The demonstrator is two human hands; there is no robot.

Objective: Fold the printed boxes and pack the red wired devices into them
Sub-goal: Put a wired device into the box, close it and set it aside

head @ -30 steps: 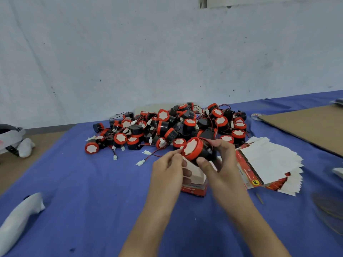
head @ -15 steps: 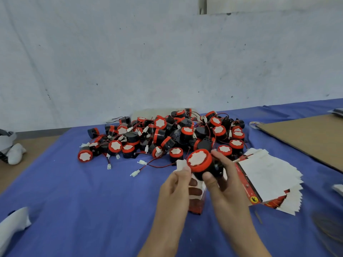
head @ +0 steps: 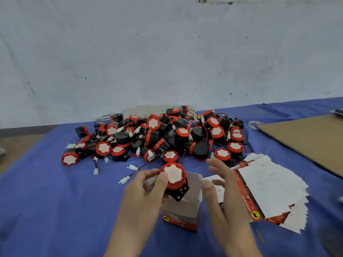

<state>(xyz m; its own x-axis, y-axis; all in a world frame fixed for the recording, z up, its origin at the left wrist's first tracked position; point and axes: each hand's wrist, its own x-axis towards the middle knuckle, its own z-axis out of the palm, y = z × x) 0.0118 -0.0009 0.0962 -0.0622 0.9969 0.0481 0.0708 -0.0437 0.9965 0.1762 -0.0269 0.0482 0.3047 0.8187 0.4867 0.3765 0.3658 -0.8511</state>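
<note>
Head view, centre: a red wired device [head: 173,176] is pinched by the left hand [head: 146,190] at one folded box [head: 183,206]; right hand [head: 222,186] spread, empty; device pile [head: 167,138] and flat boxes [head: 269,188] are left unpacked.

No word or number can be read outright. On the red lower face of the folded box [head: 181,222], a round yellow emblem [head: 165,218] with a black animal figure is printed. Beside it a line of small pale print is seen, too blurred to be made out. A second yellow emblem [head: 255,215] of the same kind is printed at the near end of the red strip [head: 247,199] on the top sheet of the stack of flat boxes [head: 269,188]. Small lettering is run along that strip, but it cannot be read. The white sticker [head: 173,174] on the face of the raised red wired device [head: 176,184] is seen only as a plain white patch.
</note>
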